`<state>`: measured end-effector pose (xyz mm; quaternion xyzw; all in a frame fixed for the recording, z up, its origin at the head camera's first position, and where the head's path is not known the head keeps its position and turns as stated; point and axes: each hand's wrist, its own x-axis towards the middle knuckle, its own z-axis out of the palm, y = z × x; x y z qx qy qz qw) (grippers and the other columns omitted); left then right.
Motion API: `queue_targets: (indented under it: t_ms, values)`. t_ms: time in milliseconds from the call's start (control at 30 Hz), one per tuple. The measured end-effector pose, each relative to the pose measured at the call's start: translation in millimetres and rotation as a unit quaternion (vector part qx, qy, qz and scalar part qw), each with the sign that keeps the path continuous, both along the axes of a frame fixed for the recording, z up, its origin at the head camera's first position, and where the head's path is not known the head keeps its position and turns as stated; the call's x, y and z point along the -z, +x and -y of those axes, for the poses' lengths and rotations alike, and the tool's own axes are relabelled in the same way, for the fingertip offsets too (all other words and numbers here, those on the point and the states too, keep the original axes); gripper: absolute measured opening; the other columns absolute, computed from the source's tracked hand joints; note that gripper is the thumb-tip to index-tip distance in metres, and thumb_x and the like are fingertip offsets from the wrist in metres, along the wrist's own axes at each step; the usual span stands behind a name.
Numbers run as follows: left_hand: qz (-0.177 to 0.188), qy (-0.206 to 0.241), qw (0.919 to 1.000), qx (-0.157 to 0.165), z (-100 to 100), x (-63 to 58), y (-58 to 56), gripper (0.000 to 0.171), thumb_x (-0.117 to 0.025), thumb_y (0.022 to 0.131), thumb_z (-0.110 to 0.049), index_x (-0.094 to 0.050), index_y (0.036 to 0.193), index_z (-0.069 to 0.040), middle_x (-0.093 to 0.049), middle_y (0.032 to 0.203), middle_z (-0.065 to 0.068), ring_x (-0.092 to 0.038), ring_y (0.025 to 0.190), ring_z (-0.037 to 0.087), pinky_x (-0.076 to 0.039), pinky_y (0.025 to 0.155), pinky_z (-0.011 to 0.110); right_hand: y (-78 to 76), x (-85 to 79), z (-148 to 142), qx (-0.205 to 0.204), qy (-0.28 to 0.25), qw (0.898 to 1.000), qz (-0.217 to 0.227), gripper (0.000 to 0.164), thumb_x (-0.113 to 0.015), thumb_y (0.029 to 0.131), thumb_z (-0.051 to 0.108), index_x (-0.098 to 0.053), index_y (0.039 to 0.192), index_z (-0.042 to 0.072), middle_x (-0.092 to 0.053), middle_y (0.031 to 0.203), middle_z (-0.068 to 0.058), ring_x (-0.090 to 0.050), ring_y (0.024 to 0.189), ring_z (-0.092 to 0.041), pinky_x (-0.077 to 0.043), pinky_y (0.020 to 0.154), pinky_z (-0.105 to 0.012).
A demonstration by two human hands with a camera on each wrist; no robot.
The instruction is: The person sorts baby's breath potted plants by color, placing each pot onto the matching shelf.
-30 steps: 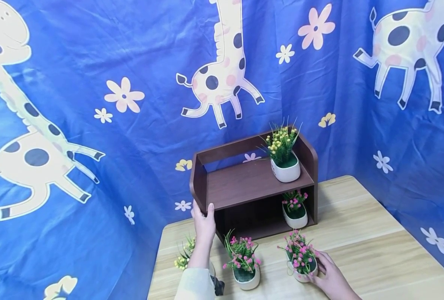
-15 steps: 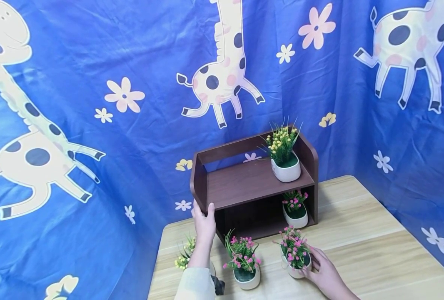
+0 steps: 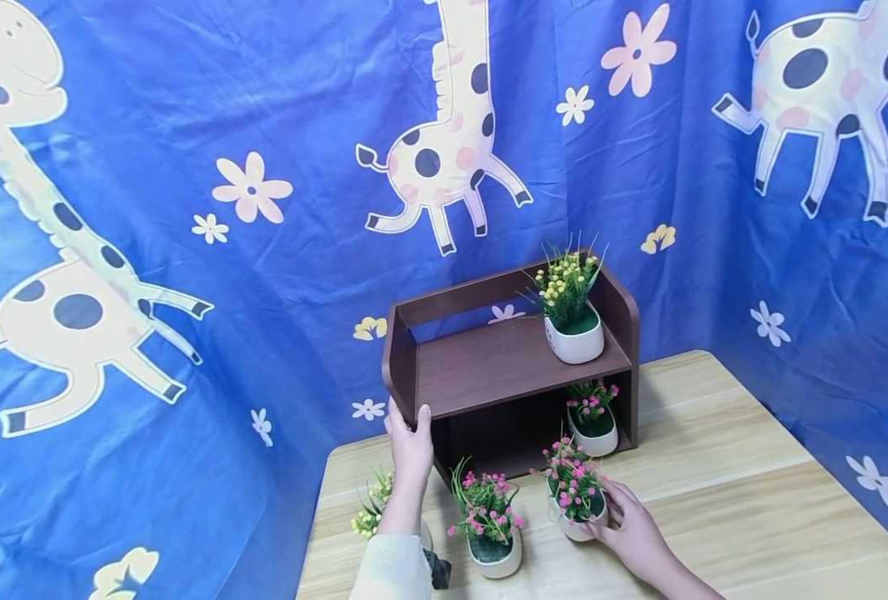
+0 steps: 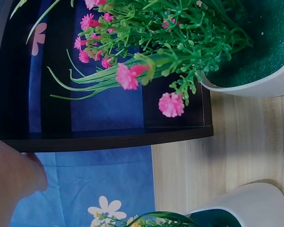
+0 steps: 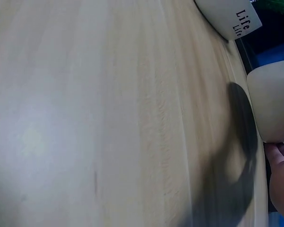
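My left hand (image 3: 410,450) grips the lower left side of a dark brown two-tier shelf (image 3: 481,358), its thumb on the front edge. My right hand (image 3: 631,529) holds a potted artificial plant (image 3: 577,492) with pink flowers by the right side of its white pot, in front of the shelf. In the right wrist view the thumb is against the held pot (image 5: 273,101), and a shadow falls on the table beside it. Another pink-flowered plant (image 3: 489,533) stands between my hands. A yellow-flowered plant (image 3: 369,508) is partly hidden behind my left forearm.
A yellow-flowered plant (image 3: 573,321) stands at the right of the shelf's upper tier, and a pink-flowered one (image 3: 594,425) at the right of the lower tier. The wooden table (image 3: 759,508) extends right. A blue curtain (image 3: 301,275) with giraffes hangs behind.
My right hand has moved the pink-flowered plant left and toward the shelf. My left hand keeps its grip on the shelf's side.
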<state>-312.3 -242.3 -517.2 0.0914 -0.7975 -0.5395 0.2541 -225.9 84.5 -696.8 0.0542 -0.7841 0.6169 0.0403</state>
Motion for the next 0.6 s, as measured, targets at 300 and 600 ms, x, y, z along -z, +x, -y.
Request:
queue_targets:
  t_ms: [300, 600]
  values:
    - [0.003, 0.003, 1.0000, 0.004, 2, 0.6, 0.7, 0.069, -0.063, 0.099, -0.023, -0.028, 0.158, -0.029, -0.042, 0.140, 0.021, -0.046, 0.132, 0.038, -0.033, 0.116, 0.057, -10.1, -2.5, 10, -0.004, -0.011, 1.000, 0.004, 0.098, -0.089, 0.072, 0.022, -0.037, 0.151, -0.002, -0.049, 0.146, -0.018, -0.057, 0.130, -0.041, -0.047, 0.104, -0.034]
    - [0.005, 0.001, 1.0000, 0.001, 1, 1.8, -1.5, 0.069, -0.063, 0.099, -0.023, -0.028, 0.158, -0.029, -0.042, 0.140, 0.021, -0.046, 0.132, 0.038, -0.034, 0.116, 0.057, -24.5, -5.8, 15, 0.007, 0.008, 0.999, -0.032, 0.096, -0.089, 0.071, 0.019, -0.039, 0.149, -0.006, -0.049, 0.145, -0.020, -0.054, 0.132, -0.041, -0.045, 0.106, -0.033]
